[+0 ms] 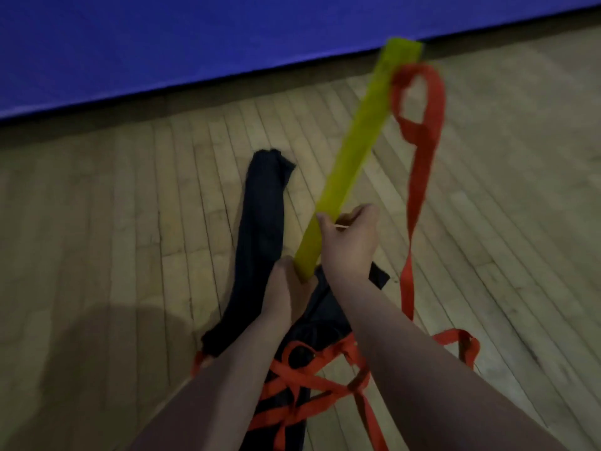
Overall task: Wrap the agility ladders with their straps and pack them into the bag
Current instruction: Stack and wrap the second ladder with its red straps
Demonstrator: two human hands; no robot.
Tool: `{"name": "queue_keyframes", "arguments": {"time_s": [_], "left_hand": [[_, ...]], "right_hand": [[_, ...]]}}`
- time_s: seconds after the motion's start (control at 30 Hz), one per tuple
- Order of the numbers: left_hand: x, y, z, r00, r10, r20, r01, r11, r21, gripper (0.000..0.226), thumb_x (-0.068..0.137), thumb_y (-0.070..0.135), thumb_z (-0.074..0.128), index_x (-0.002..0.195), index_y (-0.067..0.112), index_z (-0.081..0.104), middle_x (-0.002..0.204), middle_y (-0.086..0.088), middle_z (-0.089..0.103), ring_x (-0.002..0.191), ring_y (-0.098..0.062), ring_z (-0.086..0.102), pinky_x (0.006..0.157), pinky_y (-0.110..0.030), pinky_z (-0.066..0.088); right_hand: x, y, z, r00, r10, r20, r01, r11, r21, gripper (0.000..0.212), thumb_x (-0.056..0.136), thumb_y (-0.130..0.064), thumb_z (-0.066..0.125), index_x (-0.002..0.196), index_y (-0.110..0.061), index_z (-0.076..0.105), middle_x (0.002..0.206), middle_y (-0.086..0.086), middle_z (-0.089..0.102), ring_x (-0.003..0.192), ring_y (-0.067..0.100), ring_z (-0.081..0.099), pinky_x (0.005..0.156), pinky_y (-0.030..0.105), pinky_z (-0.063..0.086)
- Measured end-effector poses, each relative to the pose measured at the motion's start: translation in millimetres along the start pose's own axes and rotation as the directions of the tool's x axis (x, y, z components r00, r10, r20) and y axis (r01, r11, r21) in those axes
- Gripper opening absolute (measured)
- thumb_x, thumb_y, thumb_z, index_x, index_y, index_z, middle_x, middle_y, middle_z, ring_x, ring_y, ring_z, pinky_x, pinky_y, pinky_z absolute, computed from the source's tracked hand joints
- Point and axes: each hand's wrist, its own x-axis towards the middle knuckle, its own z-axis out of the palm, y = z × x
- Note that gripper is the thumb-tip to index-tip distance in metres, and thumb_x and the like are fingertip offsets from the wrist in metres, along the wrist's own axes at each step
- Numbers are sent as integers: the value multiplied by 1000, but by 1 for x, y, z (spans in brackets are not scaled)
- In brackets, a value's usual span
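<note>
Yellow-green and flat, the bundled rungs of an agility ladder (357, 135) rise at a slant from a person's two hands, the far end lifted up and away to the right. The left hand (286, 283) curls round the bundle's near end, while the right hand (353, 240), just beyond it, grips the rungs from the right side, thumb across the top face. A red strap (419, 177) loops off the far end and hangs down past the right of the right hand toward the wooden floor (113, 206). Beneath both hands lies a black bag (260, 222), stretching away past the left hand. More red webbing (312, 375) lies tangled across the dark fabric under the forearms. Beyond the hands runs a blue wall pad (195, 43).
</note>
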Motion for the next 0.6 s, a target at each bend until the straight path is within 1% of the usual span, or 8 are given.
{"name": "queue_keyframes", "arguments": {"time_s": [0.07,0.1,0.2,0.23,0.37,0.43,0.5,0.6], "left_hand": [[-13,32,-18,997,32,-63,-35,998,-46,20,79,26,68,86,15,52,80,1,59,72,-14,59,57,-28,46],[-21,48,-31,996,21,-88,-31,993,-114,21,80,24,67,88,16,50,78,5,56,68,-9,55,55,-25,42],[-48,116,-90,995,39,-90,-82,835,-544,17,87,32,56,89,16,54,77,2,53,72,-11,51,65,-27,44],[-53,132,-100,990,50,-134,-120,798,-590,21,90,35,49,84,16,56,77,-2,55,74,-14,53,66,-28,45],[-104,244,-183,931,278,-235,-364,674,-643,35,98,29,36,78,15,61,65,-2,63,63,-9,62,58,-17,50],[-131,291,-217,889,335,-311,-456,696,-554,36,100,26,34,79,14,61,63,-1,64,60,-7,62,57,-15,50],[-169,333,-257,867,337,-368,-490,711,-504,34,99,24,36,80,12,61,67,-5,63,64,-9,63,59,-18,51],[-212,378,-302,837,365,-408,-543,653,-528,16,92,24,47,81,14,53,77,-7,52,71,-13,54,69,-28,47]], "right_hand": [[-3,-32,-6,987,-114,109,118,993,-27,33,84,-21,70,95,-22,38,79,-12,51,74,16,59,64,31,45],[-7,-50,-11,975,-153,163,161,986,-37,29,86,-20,67,98,-25,40,79,-14,51,77,15,59,64,30,45],[-22,-114,-31,922,-323,214,341,939,-52,10,89,-19,60,90,-20,50,76,-9,53,75,14,56,61,28,40],[-27,-125,-36,914,-348,206,367,928,-61,10,88,-19,60,86,-18,50,73,-7,53,72,15,55,59,29,39],[-50,-227,-74,862,-482,157,491,871,-22,13,85,-22,63,80,-22,51,68,-8,53,66,13,53,56,27,32],[-62,-278,-94,832,-539,133,544,839,-4,10,86,-26,61,81,-20,55,69,-6,58,68,15,56,59,30,37],[-82,-335,-122,801,-575,166,576,816,48,14,90,-30,57,86,-17,60,78,-2,66,75,18,63,66,34,47],[-113,-407,-165,708,-674,209,674,734,84,22,92,-34,54,86,-15,64,81,-1,69,77,17,64,69,34,50]]}}
